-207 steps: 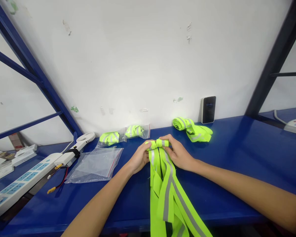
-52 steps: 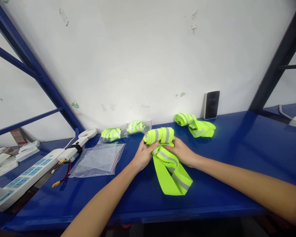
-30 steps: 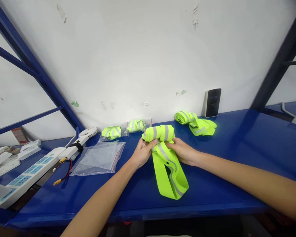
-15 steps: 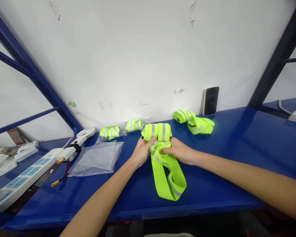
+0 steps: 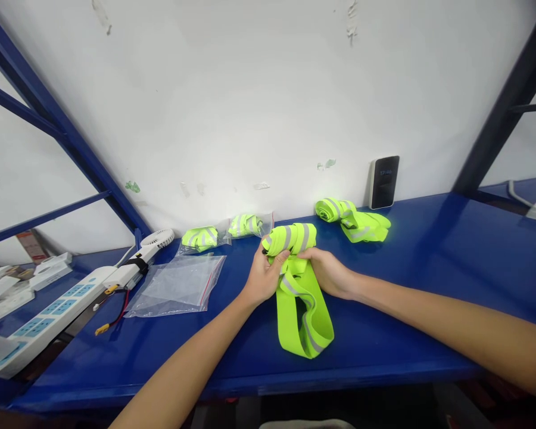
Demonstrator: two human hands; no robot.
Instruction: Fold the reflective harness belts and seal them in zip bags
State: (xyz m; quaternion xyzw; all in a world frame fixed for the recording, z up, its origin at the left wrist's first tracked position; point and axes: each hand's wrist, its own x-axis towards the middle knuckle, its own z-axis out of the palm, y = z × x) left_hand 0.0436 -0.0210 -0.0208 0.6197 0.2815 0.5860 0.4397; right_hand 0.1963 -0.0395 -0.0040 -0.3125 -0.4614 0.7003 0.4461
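A white power strip (image 5: 56, 313) ran along the blue desk (image 5: 89, 363) toward half past eight, reckoned from the striped strap (image 5: 290, 238) in the hands; a small fan (image 5: 158, 239) lay at nine. Closer, toward half past eight, were flat clear plastic bags (image 5: 174, 289), with a bagged bundle (image 5: 200, 238) at nine and a second bagged bundle (image 5: 245, 226) slightly past it. The left hand (image 5: 264, 277) gripped the strap from half past seven, thumb in front. The strap, yellow-green, was rolled at the top, a loop drooping toward six. The right hand (image 5: 333, 274), at four, touched it below the roll, fingertips partly hidden; how far it was closed I couldn't tell. An unbagged bundle (image 5: 351, 220) lay toward three; a black-screened device (image 5: 385, 182) stood upright at two.
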